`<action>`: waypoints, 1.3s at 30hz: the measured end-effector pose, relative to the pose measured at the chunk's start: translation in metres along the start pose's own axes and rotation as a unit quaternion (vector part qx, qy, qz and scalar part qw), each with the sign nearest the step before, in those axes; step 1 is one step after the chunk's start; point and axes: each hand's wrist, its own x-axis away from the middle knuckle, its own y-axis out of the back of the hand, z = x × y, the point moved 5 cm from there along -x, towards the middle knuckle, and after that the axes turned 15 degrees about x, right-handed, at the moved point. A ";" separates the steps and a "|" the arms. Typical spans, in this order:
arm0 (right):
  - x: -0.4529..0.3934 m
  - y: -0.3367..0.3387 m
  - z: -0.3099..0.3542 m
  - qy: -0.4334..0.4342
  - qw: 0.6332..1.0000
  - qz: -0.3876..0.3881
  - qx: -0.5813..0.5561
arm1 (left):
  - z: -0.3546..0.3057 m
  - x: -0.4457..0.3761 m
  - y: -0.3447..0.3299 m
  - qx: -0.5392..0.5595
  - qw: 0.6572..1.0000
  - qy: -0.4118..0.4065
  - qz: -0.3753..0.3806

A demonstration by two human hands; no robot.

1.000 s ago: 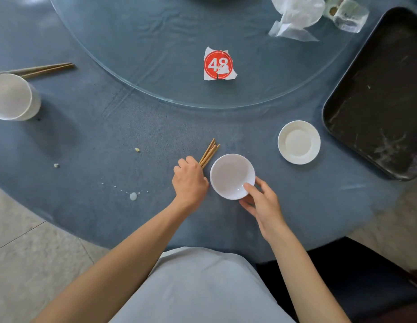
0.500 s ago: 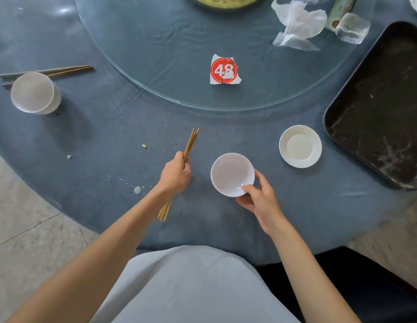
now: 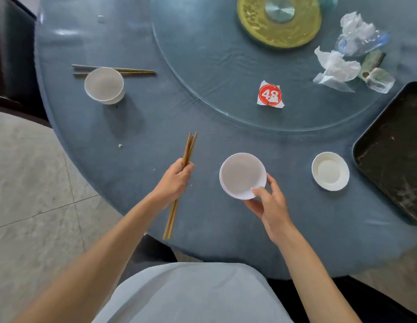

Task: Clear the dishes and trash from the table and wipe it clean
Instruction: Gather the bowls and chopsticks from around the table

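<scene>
My left hand [image 3: 173, 181] grips a pair of brown chopsticks [image 3: 190, 145] near their middle, lifted above the blue table [image 3: 156, 127]. My right hand [image 3: 269, 203] holds a white bowl [image 3: 241, 174] by its near rim, thumb inside, tilted a little off the cloth. A small white saucer [image 3: 330, 171] lies to the right of the bowl. At the far left sits a second white bowl [image 3: 104, 85] with another pair of chopsticks [image 3: 137, 71] behind it. Crumpled tissue [image 3: 335, 66] and clear plastic wrappers [image 3: 359, 38] lie on the glass turntable [image 3: 214, 66].
A black tray [image 3: 394, 155] rests at the table's right edge. A red "48" tag [image 3: 270, 95] sits on the turntable near its rim, and a gold disc [image 3: 279, 22] marks its centre. Crumbs [image 3: 120, 145] dot the cloth. A dark chair [image 3: 12, 54] stands far left.
My left hand picked the chopsticks up from beside the bowl and moved left with them. My right hand tilted the bowl up. The view shifted, showing more of the table's left and far side.
</scene>
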 end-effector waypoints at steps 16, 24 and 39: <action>0.116 -0.288 0.042 0.052 0.998 0.039 -0.005 | -0.052 0.090 0.307 0.002 0.988 -0.148 -0.043; 0.118 -0.345 0.083 0.078 0.995 0.054 -0.028 | -0.093 0.084 0.365 -0.011 0.978 -0.204 -0.045; 0.017 -0.401 0.155 0.053 0.994 -0.052 -0.081 | -0.202 -0.052 0.417 -0.232 0.951 -0.201 -0.028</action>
